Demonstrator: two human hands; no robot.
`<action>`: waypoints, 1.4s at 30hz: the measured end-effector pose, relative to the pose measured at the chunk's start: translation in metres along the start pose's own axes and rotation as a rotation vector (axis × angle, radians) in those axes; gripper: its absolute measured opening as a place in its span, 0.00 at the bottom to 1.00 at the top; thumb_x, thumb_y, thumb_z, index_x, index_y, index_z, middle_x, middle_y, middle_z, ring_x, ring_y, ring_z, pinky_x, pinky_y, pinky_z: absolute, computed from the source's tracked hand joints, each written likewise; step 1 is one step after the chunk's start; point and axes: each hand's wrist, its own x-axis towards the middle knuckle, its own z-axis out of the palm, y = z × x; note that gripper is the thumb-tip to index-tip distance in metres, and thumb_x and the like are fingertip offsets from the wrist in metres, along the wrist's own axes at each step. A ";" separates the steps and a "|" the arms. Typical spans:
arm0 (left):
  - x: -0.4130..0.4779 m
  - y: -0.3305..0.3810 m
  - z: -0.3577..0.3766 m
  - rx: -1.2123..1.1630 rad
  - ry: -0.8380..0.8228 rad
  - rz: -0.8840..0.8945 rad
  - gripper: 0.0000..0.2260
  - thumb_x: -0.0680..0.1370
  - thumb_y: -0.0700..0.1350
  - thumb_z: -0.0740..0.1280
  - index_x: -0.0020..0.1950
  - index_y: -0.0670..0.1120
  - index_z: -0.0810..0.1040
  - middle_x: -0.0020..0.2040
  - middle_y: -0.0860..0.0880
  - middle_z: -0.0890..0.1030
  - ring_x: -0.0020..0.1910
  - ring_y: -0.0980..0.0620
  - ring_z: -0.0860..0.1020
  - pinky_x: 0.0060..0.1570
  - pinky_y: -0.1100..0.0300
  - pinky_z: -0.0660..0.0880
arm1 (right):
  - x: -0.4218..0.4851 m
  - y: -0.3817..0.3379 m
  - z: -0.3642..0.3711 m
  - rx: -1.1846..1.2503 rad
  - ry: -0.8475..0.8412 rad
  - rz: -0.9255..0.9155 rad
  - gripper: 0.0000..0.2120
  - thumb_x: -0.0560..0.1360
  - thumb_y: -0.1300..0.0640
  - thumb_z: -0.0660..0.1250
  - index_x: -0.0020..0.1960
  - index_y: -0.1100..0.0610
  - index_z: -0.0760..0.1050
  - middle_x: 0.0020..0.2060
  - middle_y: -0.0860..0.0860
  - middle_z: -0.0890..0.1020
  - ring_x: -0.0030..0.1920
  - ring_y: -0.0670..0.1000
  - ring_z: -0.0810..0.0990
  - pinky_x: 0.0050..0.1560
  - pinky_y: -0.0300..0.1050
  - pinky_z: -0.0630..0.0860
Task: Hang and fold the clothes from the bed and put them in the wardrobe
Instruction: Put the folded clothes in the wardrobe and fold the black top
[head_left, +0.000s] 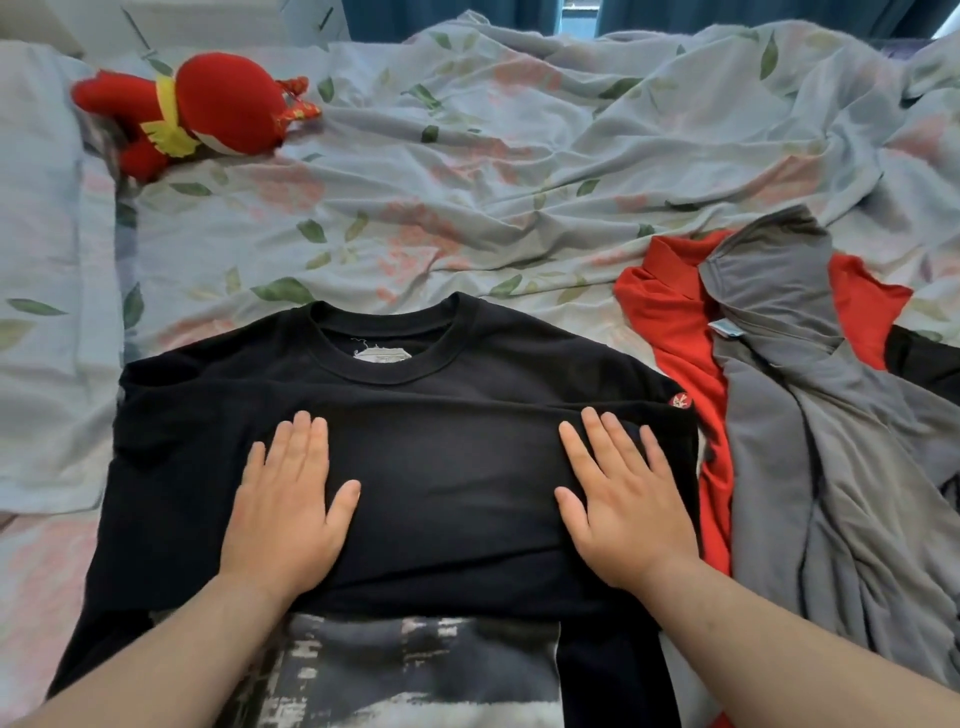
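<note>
On the near edge of the bed (467, 171), we are pressing both palms flat onto a black T-shirt (441, 374). We are keeping the left hand (285, 499) fully released, fingers straight and close together, thumb splayed toward the middle of the garment; it is touching cloth and grasping nothing. We are holding the right hand (623, 499) likewise flat, fingers slightly fanned, the fingertips (589, 415) lying just at a horizontal fold line. The shirt is lying directly beneath both hands, spread between them, its collar pointing away from us toward the far side of the bed and its long axis running crosswise, left to right, at the folded band. A small red emblem (679, 401) is showing on its right sleeve. Below our wrists a grey printed panel (415, 670) is showing. Just beside the shirt on the right, a grey garment (810, 415) is lying over a red garment (670, 322). A red plush toy (208, 109) is resting well apart, at the far left.
</note>
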 end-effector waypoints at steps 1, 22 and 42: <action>0.000 -0.004 0.000 -0.003 -0.013 -0.023 0.37 0.77 0.63 0.43 0.80 0.41 0.54 0.80 0.43 0.54 0.79 0.46 0.52 0.78 0.47 0.49 | 0.000 0.000 0.000 -0.006 0.006 -0.004 0.32 0.77 0.41 0.53 0.77 0.54 0.65 0.76 0.56 0.66 0.76 0.57 0.64 0.74 0.59 0.54; -0.001 -0.006 -0.010 0.048 -0.194 -0.005 0.34 0.82 0.61 0.45 0.80 0.40 0.45 0.81 0.42 0.46 0.80 0.45 0.46 0.78 0.49 0.44 | -0.033 -0.029 -0.003 0.033 -0.005 0.199 0.31 0.78 0.45 0.49 0.76 0.58 0.64 0.77 0.63 0.62 0.76 0.62 0.62 0.75 0.60 0.53; -0.382 -0.108 -0.042 -0.688 -0.571 -0.908 0.04 0.76 0.41 0.71 0.46 0.41 0.80 0.42 0.42 0.83 0.42 0.42 0.80 0.47 0.46 0.77 | -0.344 -0.083 -0.054 0.802 -0.492 0.931 0.09 0.74 0.59 0.68 0.53 0.59 0.73 0.48 0.55 0.80 0.50 0.57 0.80 0.54 0.52 0.79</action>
